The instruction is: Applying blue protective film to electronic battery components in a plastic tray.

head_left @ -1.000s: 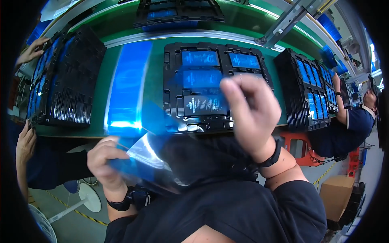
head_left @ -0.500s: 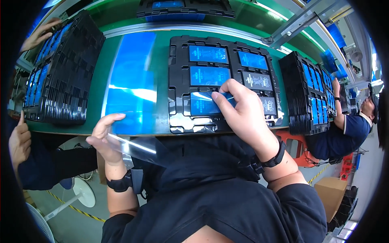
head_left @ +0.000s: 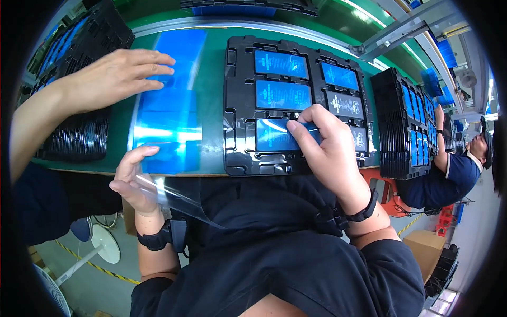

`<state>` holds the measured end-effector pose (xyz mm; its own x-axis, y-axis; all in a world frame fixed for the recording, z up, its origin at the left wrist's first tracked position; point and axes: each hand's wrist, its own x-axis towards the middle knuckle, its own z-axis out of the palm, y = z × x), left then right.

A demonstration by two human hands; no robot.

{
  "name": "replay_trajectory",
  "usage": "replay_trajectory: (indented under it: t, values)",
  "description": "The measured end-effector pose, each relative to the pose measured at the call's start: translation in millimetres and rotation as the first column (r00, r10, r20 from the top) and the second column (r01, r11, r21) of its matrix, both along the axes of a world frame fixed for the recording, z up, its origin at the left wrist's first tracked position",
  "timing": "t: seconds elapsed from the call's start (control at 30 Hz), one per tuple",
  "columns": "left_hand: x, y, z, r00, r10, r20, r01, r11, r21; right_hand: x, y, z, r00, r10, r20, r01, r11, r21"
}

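Observation:
A black plastic tray (head_left: 240, 164) lies in front of me with several flat, battery-like packs in its pockets. Most are covered in blue film, while two on the right show grey printed faces, such as the grey pack (head_left: 344, 104). My right hand (head_left: 330, 150) pinches with thumb and forefinger at the right end of the lower-left blue pack (head_left: 272, 136), apparently on its blue film; the fingertips partly hide the grip. Left of the tray, at the table edge, my left hand (head_left: 136, 177) holds a curled strip of clear plastic film (head_left: 182, 198), which hangs toward my lap.
Blue film sheets (head_left: 166, 119) lie left of the tray on the green table (head_left: 211, 79). Another person's hand (head_left: 124, 74) reaches over them. Stacked black trays stand left (head_left: 79, 134) and right (head_left: 393, 127); another person (head_left: 454, 169) works at far right.
The other person's hand has come in from the left, over the blue sheets. The tray appears slightly farther right in view. My hands keep nearly the same poses.

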<state>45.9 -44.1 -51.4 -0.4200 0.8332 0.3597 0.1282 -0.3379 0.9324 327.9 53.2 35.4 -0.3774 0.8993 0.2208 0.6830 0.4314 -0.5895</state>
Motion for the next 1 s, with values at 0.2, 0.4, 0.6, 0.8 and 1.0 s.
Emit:
replay_trajectory:
  t: [0.2, 0.4, 0.6, 0.8, 1.0]
  values:
    - [-7.6, -8.7, -5.4, 1.0, 0.01, -0.008, -0.01, 1.0, 0.01, -4.4, -0.4, 0.9, 1.0, 0.019, 0.01, -0.019, 1.0, 0.004]
    - [-2.5, -10.5, 0.6, 1.0, -0.03, 0.01, 0.03, 1.0, 0.007, -5.3, -1.3, -2.6, 0.996, 0.033, 0.081, -0.045, 0.987, 0.151]
    - [14.1, -25.8, 35.4, 0.986, 0.049, -0.16, -0.035, 0.995, 0.089, -7.9, -4.8, 13.6, 0.972, 0.03, 0.235, -0.091, 0.963, 0.254]
    - [42.6, -26.2, 75.4, 0.927, -0.113, -0.358, 0.131, 0.991, 0.025, -2.3, -16.0, 48.5, 0.92, 0.391, -0.032, -0.346, 0.847, 0.402]
    - [78.2, -24.4, 82.6, 0.981, -0.169, -0.099, 0.179, 0.979, 0.102, -15.9, -23.9, 23.7, 0.756, 0.654, -0.019, -0.618, 0.724, 0.308]
